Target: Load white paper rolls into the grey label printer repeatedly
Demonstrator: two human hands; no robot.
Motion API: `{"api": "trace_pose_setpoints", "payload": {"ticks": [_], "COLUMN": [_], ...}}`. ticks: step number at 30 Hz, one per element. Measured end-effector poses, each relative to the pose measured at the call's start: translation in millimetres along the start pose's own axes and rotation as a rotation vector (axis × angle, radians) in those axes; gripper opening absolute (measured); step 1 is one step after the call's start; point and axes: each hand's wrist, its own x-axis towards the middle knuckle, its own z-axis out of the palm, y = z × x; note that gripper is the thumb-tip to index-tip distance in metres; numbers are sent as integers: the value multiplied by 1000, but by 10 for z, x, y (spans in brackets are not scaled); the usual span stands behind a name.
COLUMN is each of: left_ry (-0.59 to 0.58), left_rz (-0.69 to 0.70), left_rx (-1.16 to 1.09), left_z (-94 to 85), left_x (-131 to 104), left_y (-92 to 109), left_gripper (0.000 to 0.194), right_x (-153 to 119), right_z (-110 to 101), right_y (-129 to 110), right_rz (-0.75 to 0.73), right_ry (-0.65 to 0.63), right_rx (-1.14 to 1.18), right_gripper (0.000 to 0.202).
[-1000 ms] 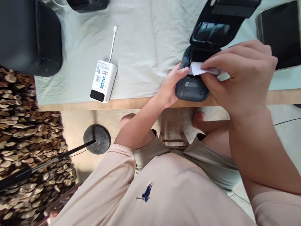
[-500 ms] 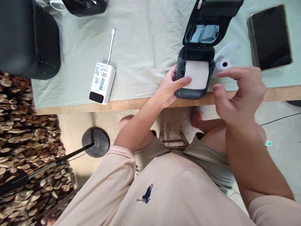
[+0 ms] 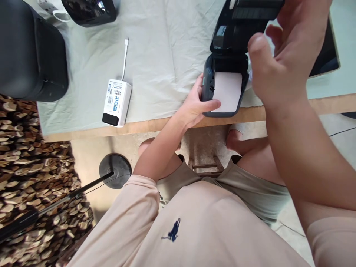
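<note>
My left hand (image 3: pixel 193 107) is clamped on the label printer (image 3: pixel 211 87) at the bench (image 3: pixel 139 128) edge, thumb on the paper (image 3: pixel 226 91). My right hand (image 3: pixel 280 55), fingers apart and empty, hovers at the raised lid (image 3: pixel 236 26) behind it.

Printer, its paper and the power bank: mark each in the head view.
printer (image 3: pixel 206 79), head view, dark left side wall.
paper (image 3: pixel 226 91), head view, middle of white sheet.
power bank (image 3: pixel 116 103), head view, white top face.
</note>
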Motion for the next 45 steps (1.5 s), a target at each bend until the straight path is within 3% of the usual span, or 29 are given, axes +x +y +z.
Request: {"api": "trace_pose_setpoints", "payload": {"ticks": [3,6,9,12,16,19,22,26,30,32,35,39,45], "left_ry": [-25,-22,37,78,52,36,99,180,43,-2,-2,-4,141], "left_rz": [-8,-4,-23,-38,-32,-35,-74,-96,-12,38,71,68,38], "left_rx": [22,-45,-87,-100,-118,-139,-248,-320,-241,-187,-132,-145,-292], "left_z": [-24,-18,3,4,-32,-44,-11,32,-16,-37,-32,3,40], "left_x": [4,2,-2,-7,-22,-31,-43,-58,-50,-51,-70,-89,-94], "left_y": [15,28,25,4,-25,-25,-3,13,-11,-19,-10,9,-21], "left_gripper": [67,58,51,58,71,61,48,57,43,36,33,39,45], "right_x": [30,-99,-280,-408,-471,-484,-503,-552,-600,-610,-605,-567,-510], "right_z": [36,76,120,163,179,160,150,180,214,220,214,187,155], "right_y": [-13,-10,35,99,138,133,126,111,88,93,130,158,66], "right_rz": [-40,-126,-227,-258,-262,-249,-253,-307,-169,-71,6,-7,42], "right_ry": [37,35,8,-33,-12,-5,-8,13,29,4,-37,-79,-73], "right_rx": [-52,-151,-174,-169,-115,-85,-71,30,166,192,214,256,224], "right_gripper": [49,32,25,18,25,31,35,40,35,42,52,50,42]}}
